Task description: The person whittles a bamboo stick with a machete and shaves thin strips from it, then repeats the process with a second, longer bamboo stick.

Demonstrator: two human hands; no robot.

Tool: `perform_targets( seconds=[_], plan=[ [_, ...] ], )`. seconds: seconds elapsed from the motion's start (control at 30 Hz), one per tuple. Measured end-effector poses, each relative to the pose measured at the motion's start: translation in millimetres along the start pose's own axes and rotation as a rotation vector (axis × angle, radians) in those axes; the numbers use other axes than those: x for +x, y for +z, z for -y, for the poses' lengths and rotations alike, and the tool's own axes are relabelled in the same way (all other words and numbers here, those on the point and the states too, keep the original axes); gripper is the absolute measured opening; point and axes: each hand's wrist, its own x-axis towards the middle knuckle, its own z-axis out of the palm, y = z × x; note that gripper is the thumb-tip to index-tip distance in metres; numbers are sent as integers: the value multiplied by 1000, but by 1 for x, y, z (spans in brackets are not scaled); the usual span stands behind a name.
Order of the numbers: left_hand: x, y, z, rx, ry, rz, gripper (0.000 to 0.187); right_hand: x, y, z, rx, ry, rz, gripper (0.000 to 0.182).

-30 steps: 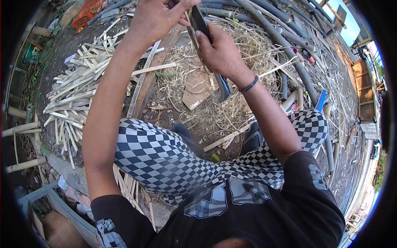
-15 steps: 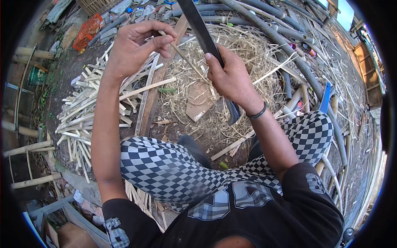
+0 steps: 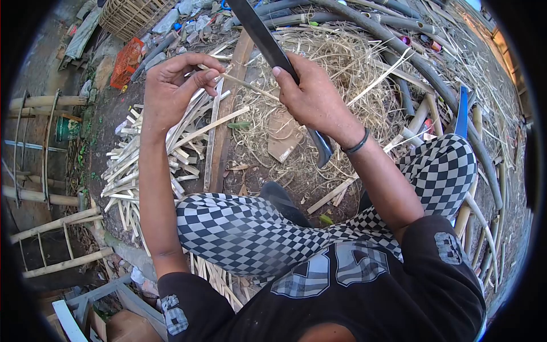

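My left hand [image 3: 179, 91] pinches one end of a thin pale strip [image 3: 246, 84] between thumb and fingers. The strip slants down to the right, and its other end meets my right hand [image 3: 316, 97] beside the blade. That hand is wrapped round a large knife [image 3: 264, 39] with a dark blade, which points up and to the left. The knife's curved end [image 3: 322, 149] sticks out below the palm. Curled shavings [image 3: 342, 68] lie on the ground beneath both hands, round a flat brown piece [image 3: 283, 137].
Cut strips [image 3: 134, 168] are heaped at the left beside a wooden plank [image 3: 228, 114]. Long poles [image 3: 421, 74] lie at the upper right, near a blue saw [image 3: 462, 111]. An orange crate [image 3: 126, 62] and a woven basket [image 3: 128, 17] stand at the upper left.
The view has shifted, so the ground and crate appear further right. The strip lies at a flatter slant between my hands. Both hands keep their hold.
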Motion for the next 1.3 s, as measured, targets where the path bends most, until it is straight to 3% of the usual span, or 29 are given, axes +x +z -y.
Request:
perform_targets(
  seconds=[0.23, 0.47, 0.67, 0.77, 0.97, 1.03, 1.17, 1.27, 1.3],
  plan=[
    [4, 16, 0, -55, 73, -83, 13, -19, 4, 13, -47, 62, 80, 23],
    [10, 20, -9, 52, 149, -22, 12, -29, 16, 29, -5, 23, 84, 20],
    [14, 12, 0, 8, 152, -98, 14, -22, 14, 29, -35, -52, 91, 20],
    [12, 17, -6, 133, 240, -47, 13, -21, 29, 9, 2, 38, 83, 20],
    [12, 8, 8, 30, 204, -115, 14, -15, 25, 22, -64, 15, 125, 20],
    [10, 7, 7, 67, 191, -104, 12, -16, 36, 9, -35, 106, 131, 19],
    [5, 0, 17, 30, 216, -142, 13, -10, 29, 0, -138, -88, 137, 18],
    [12, 4, 13, 94, 228, -73, 13, -10, 28, 14, -32, -68, 55, 21],
    [11, 7, 8, 99, 158, -98, 13, -10, 33, 2, -66, 103, 141, 20]
  ],
)
